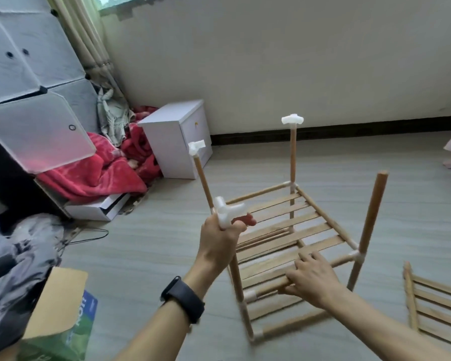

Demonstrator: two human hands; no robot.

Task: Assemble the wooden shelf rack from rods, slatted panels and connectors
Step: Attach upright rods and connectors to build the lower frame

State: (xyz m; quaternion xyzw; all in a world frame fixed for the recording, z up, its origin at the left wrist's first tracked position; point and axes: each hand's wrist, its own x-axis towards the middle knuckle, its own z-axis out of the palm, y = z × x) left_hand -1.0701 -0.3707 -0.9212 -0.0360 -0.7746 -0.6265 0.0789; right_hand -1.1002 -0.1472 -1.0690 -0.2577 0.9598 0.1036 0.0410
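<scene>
- Two hands were on the rack (284,225), we noted; it stood on the floor (154,256).
- Left hand (220,238) was clenched round a white connector (225,211) atop the rack's near-left rod (237,277).
- Right hand (310,277) gripped the rack's front rail (271,285), fingers over the slats.
- Spare slatted panel (432,303) lay right of the rack; white cabinet (177,136) sat behind-left of it.

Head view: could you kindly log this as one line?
left hand: grips white connector | right hand: grips front rod | near-right upright: uncapped
</scene>
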